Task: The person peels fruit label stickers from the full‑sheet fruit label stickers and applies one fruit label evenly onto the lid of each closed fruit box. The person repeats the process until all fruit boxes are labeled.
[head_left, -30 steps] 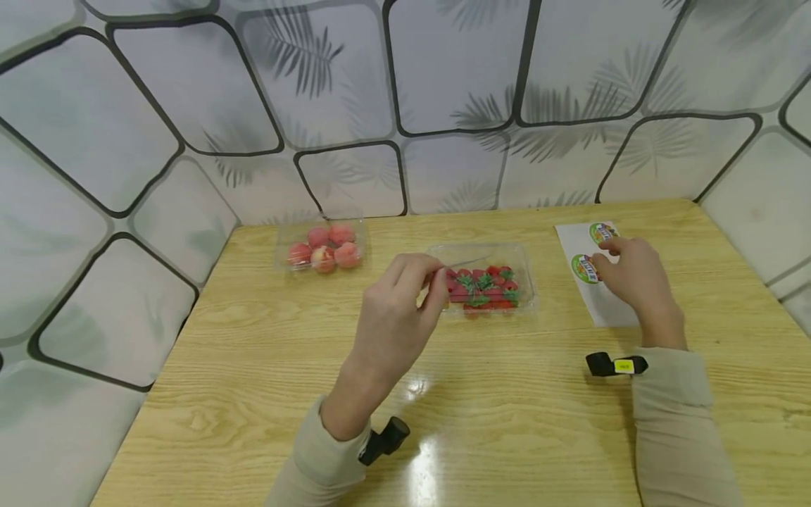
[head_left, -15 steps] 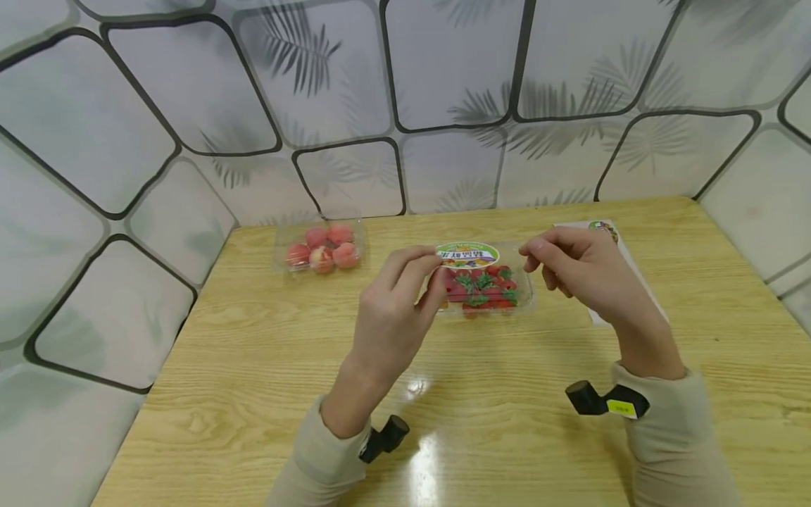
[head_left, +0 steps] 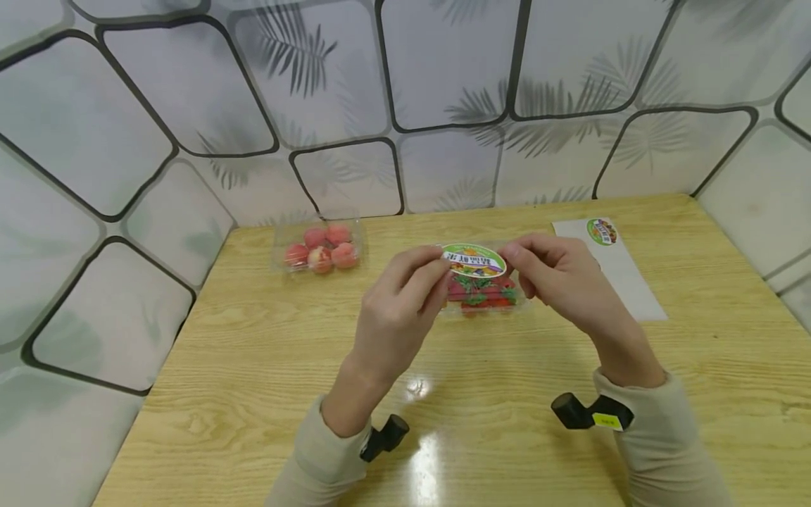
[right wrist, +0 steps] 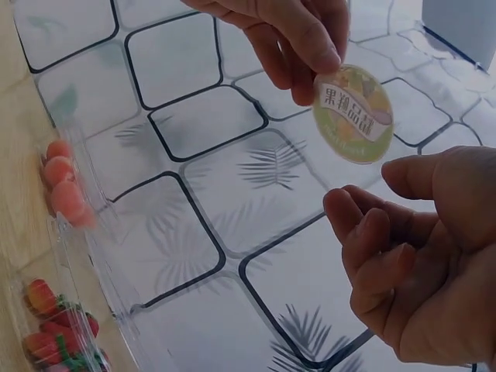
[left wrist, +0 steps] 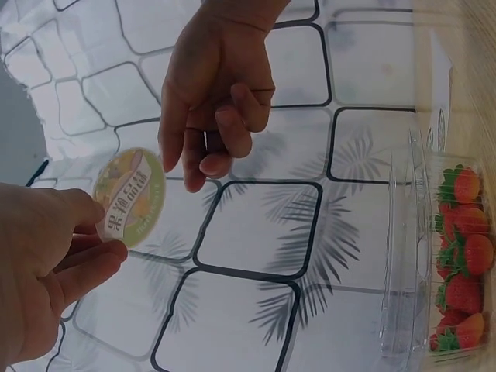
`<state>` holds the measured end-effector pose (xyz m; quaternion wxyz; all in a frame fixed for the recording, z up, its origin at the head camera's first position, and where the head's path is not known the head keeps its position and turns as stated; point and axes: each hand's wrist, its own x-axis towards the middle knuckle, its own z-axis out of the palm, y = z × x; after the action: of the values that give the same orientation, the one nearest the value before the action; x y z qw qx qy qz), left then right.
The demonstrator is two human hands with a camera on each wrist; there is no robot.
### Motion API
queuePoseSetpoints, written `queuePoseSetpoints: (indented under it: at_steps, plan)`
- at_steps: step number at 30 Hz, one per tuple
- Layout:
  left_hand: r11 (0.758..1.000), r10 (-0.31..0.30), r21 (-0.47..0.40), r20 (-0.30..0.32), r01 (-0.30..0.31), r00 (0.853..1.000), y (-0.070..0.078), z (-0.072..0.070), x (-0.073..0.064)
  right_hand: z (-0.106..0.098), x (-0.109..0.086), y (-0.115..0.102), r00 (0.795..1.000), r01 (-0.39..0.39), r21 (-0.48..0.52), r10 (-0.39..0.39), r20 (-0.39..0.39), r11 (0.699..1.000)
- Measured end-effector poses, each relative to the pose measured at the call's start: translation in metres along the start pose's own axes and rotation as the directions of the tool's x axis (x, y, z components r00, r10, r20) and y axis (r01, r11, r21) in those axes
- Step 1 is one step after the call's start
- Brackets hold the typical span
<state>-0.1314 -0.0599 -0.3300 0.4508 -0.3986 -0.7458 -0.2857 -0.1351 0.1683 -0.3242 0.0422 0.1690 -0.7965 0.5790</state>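
An oval fruit label sticker [head_left: 475,260] is pinched by its left edge between the thumb and fingers of my left hand [head_left: 395,303]. It is held up in the air, and in the right wrist view the light shows through the sticker [right wrist: 353,116]. My right hand [head_left: 564,282] is at the sticker's other edge, fingers loosely bent. In the right wrist view a gap parts the thumb and index finger of the right hand [right wrist: 418,256], just below the sticker's rim. Behind the hands sits a clear plastic box of strawberries [head_left: 488,299], partly covered by sticker and fingers.
A second clear box holds several peaches [head_left: 319,257] at the back left of the wooden table [head_left: 253,394]. On the right lies a white backing sheet [head_left: 627,285] bearing one oval sticker [head_left: 602,231]. A patterned wall covering [head_left: 456,84] rises behind the table.
My right hand has moved left from the backing sheet to the sticker's edge. The left hand stays in place, and its sticker has turned from edge-on to show its printed face.
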Motion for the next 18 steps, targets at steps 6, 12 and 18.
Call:
queuePoseSetpoints:
  at_steps: [6, 12, 18]
  plan:
    - [0.992, 0.071, -0.103, 0.031, -0.067, 0.997, -0.001, 0.002, 0.001, -0.004, 0.004, 0.005, 0.997, -0.025, 0.297, 0.001, 0.08, 0.954]
    - [0.961, 0.194, -0.225, 0.124, -0.163, 0.973, -0.001, 0.007, 0.002, -0.007, 0.013, 0.017, 0.959, 0.004, 0.426, -0.124, 0.254, 0.905]
    - [0.961, 0.252, -0.158, 0.159, -0.227, 0.955, 0.001, 0.015, 0.002, -0.011, 0.019, 0.029, 0.915, 0.036, 0.429, -0.203, 0.349, 0.903]
